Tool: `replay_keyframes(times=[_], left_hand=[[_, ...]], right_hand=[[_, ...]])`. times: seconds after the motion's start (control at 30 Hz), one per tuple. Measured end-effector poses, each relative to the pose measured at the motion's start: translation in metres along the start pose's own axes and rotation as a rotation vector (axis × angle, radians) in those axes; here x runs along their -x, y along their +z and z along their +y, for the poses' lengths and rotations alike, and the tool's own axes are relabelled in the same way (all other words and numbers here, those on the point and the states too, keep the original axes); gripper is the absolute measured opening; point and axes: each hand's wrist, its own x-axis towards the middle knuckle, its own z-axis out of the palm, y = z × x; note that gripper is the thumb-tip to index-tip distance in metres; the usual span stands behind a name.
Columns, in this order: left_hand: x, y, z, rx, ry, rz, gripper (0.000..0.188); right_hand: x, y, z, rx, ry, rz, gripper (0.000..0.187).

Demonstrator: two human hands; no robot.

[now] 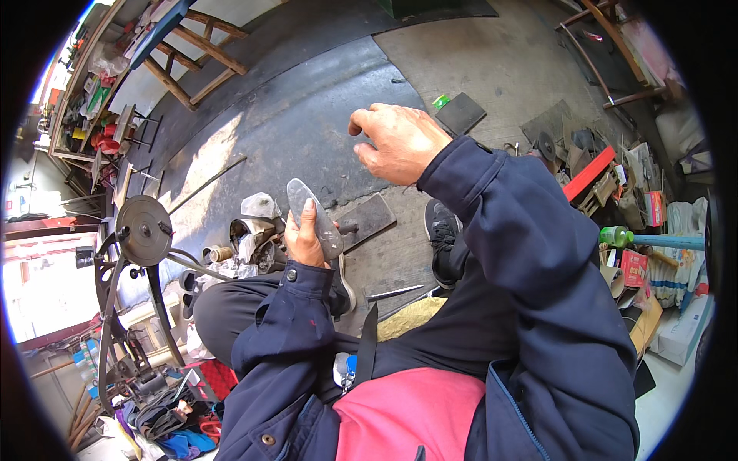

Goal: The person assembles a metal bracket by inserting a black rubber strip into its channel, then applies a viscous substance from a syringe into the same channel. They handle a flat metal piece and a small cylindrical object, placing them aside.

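Note:
My left hand (304, 240) grips a grey, elongated piece shaped like a shoe sole (317, 223). It stands nearly upright, with the thumb against its face. Ahead and to the right, my right hand (403, 144) hovers over the floor, apart from the sole. Its fingers are bent, with a gap between thumb and forefinger, and I see nothing in them. Below lies a dark flat slab (372, 221) with a knob-like piece by its left end, partly hidden by the sole. A slim metal tool (395, 292) rests between my feet, close to a yellow rough-surfaced piece (413, 318).
A metal stand with a round wheel (144, 230) rises at my left. Crumpled bags and cans (257, 230) lie near my left knee. A wooden stool (201, 58) stands far left. Boxes and a red bar (590, 174) crowd the right. A black square pad (461, 114) lies ahead.

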Motion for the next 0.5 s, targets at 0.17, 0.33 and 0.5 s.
replay_keyframes(times=[0.17, 0.33, 0.5], left_hand=[[-0.004, -0.010, -0.002, -0.109, 0.003, -0.065, 0.038], [-0.018, -0.002, -0.010, -0.238, 0.094, -0.132, 0.036], [-0.023, 0.010, -0.016, -0.174, 0.061, -0.096, 0.037]], right_hand=[[0.001, 0.007, 0.002, 0.003, -0.029, -0.008, 0.029], [0.003, 0.015, -0.003, -0.024, -0.091, -0.058, 0.029], [0.007, 0.012, -0.006, -0.028, -0.033, -0.140, 0.030]])
